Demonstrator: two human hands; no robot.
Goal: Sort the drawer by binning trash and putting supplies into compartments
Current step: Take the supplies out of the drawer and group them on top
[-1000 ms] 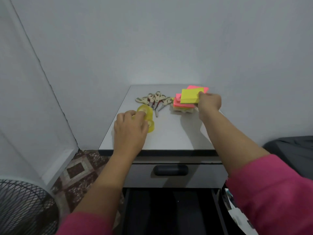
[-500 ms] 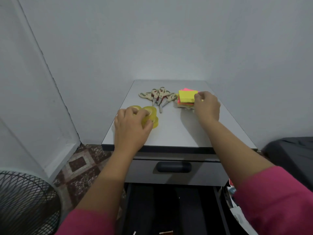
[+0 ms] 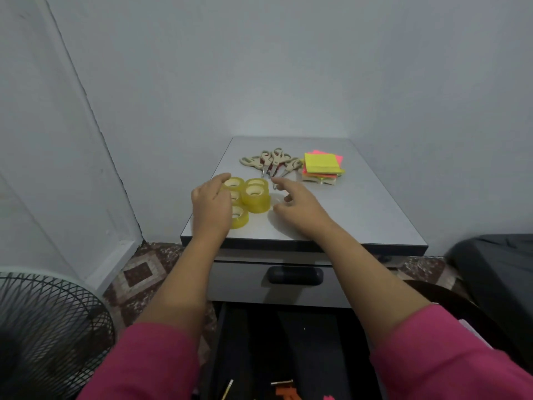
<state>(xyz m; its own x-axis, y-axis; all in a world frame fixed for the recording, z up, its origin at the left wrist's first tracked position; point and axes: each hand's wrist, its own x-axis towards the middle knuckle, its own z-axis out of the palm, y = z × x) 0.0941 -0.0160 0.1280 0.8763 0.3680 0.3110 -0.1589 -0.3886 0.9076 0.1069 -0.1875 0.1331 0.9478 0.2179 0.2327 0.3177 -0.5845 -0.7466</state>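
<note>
Open drawer (image 3: 288, 356) nearest, dark, small bits inside. Left hand (image 3: 212, 207) spread flat beside tape rolls (image 3: 253, 194) near cabinet top (image 3: 360, 215) front-left; right hand (image 3: 300, 207) loosely open, empty, just right. Rolls probably light, rigid, slick: grip across outer rim. Farther: scissors (image 3: 272, 163), sticky-note stack (image 3: 321, 168).

Fan (image 3: 43, 327) sits bottom left, black wire grille, pale rim. Floor tiles (image 3: 138, 272) patterned brown and cream, showing left of cabinet and again right of it. White baseboard (image 3: 112, 264) runs diagonally along left wall down to corner. Grey wall (image 3: 288, 67) fills upper frame, plain; thin dark line (image 3: 86, 96) slants down left side. Dark bulky object (image 3: 496, 281) at right edge, shape unclear.
</note>
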